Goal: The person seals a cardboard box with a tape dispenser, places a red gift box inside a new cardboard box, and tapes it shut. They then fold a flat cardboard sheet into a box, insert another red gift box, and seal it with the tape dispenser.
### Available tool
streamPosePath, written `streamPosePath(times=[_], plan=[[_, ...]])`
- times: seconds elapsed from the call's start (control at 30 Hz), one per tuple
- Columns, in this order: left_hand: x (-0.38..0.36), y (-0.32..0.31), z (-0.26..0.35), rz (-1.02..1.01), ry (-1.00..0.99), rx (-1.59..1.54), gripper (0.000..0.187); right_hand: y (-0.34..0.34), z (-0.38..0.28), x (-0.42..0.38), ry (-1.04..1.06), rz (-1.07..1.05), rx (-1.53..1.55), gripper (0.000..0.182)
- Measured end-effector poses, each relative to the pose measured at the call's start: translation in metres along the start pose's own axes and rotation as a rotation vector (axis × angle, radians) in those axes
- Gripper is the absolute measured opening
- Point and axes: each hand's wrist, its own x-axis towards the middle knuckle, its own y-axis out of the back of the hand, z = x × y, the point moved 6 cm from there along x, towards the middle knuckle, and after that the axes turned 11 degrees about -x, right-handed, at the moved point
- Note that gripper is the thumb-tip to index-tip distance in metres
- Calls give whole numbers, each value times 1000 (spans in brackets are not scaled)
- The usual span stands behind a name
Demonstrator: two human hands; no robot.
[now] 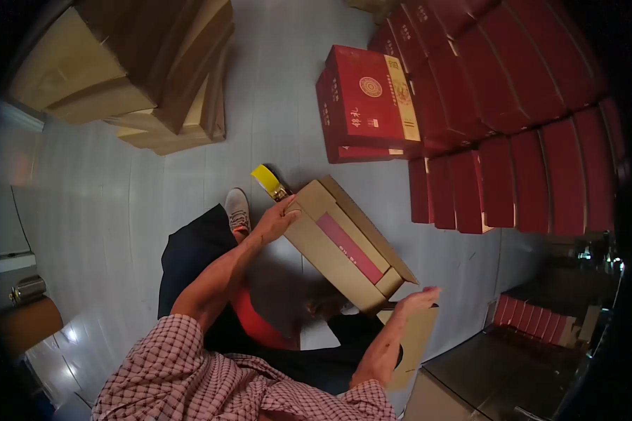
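Note:
A brown cardboard box (314, 244) sits tilted in front of my knees, its long flap (372, 235) raised along the far side. Between the flaps shows a pink-red panel (351, 249) with small white lettering. My left hand (277, 221) is closed on the box's left end. Just beyond those fingers is a yellow roll of tape (267, 179) in a metal-looking dispenser. My right hand (414, 303) is held out flat at the box's right end, fingers stretched, close to the flap's corner.
Red printed cartons (372, 95) stand in stacked rows at the upper right. Large brown cartons (179, 105) are piled at the upper left. Beside my right forearm lies a brown cardboard piece (416, 340). A red stool seat (249, 319) shows beneath me.

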Motion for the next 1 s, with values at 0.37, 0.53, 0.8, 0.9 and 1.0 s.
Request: streamPosePath(times=[0.37,0.53,0.8,0.9,1.0], plan=[[-20,-13,32,75,-109,75,63,-265,-213,-220,-2,-1753,-463,87],[-14,-16,37,50,-92,251,66,-300,-181,-205,651,-1278,-833,83],[-17,-17,38,54,-137,377,70,-296,-188,-218,857,-969,-878,77],[-18,-19,41,98,-151,388,69,-294,-188,-229,904,-864,-830,72],[-21,-23,46,163,-107,369,65,-291,-189,-241,889,-861,-838,71]])
